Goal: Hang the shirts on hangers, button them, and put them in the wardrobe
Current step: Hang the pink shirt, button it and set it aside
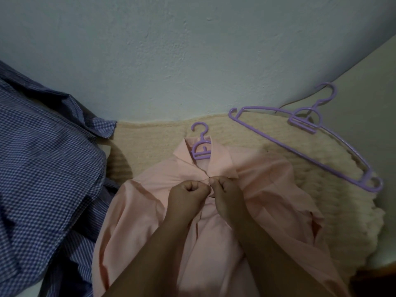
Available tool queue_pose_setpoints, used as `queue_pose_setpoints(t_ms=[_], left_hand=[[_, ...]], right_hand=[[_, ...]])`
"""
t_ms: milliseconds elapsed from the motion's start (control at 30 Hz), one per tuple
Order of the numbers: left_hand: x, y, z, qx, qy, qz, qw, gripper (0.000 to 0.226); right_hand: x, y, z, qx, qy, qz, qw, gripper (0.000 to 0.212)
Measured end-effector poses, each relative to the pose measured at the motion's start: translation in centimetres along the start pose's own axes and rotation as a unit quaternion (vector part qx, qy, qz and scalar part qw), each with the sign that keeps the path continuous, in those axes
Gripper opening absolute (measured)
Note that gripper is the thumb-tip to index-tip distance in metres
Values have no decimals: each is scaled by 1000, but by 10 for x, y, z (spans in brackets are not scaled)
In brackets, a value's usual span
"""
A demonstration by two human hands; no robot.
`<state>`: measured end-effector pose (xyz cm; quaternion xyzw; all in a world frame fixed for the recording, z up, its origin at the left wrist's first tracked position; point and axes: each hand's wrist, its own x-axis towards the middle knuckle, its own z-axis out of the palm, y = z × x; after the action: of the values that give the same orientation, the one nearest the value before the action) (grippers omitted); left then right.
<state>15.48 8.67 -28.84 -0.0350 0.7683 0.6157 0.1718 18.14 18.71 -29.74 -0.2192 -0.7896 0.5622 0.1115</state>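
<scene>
A soft pink shirt (214, 221) lies on a bumpy, woolly cream blanket (150, 140). A thin purple plastic hanger (201, 150) sits inside its collar, with the hook poking out. The left hand (188, 195) and the right hand (225, 194) meet just under the collar. Each grip is curled tight, pinching the shirt's front edges together. A spare purple hanger (308, 133) lies on the blanket to the right. Blue checked shirts (47, 163) are heaped on the left, against the pale wall (192, 50).
</scene>
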Motion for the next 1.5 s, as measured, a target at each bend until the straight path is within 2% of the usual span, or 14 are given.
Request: queue_pose_setpoints(t_ms=[167,333,400,467,567,667,833,933,1033,1133,1200,1267,1333,1500], left_hand=[[8,4,-8,-131,-37,-110,985,16],[-13,7,-22,96,14,-18,995,17],[-26,3,-27,213,48,-5,976,33],[-36,-1,-32,303,64,2,951,49],[-47,0,-34,353,41,-27,934,44],[-64,9,-29,324,34,-1,945,12],[-93,-2,-24,274,-70,-11,959,19],[-96,-12,-31,284,-68,-12,956,13],[-97,-10,-32,303,-29,10,952,21],[-91,-4,-26,293,33,65,953,34],[-83,-3,-20,315,25,76,946,34],[-76,-2,-18,359,0,70,931,9],[-73,-6,-19,357,-3,52,933,18],[-77,-10,-29,192,42,-54,979,25]], right_hand=[[-1,-5,-5,-11,1,-5,1000,15],[-8,-8,-31,-126,-14,-15,992,4],[-18,-9,-45,-215,-43,-1,976,8],[-31,-14,-56,-302,-88,26,949,24],[-52,-26,-64,-367,-107,24,924,31],[-73,-33,-60,-347,-82,-20,934,26],[-104,-24,-45,-364,-98,-32,926,30],[-112,-27,-37,-414,-15,-30,910,25],[-104,-27,-30,-333,76,-107,934,23],[-91,-35,-29,-246,-1,-49,968,33],[-81,-31,-30,-271,-34,-22,962,36],[-76,-24,-28,-303,-61,1,951,35],[-75,-18,-25,-303,-68,24,950,33],[-74,-15,-17,-289,-70,51,953,25]])
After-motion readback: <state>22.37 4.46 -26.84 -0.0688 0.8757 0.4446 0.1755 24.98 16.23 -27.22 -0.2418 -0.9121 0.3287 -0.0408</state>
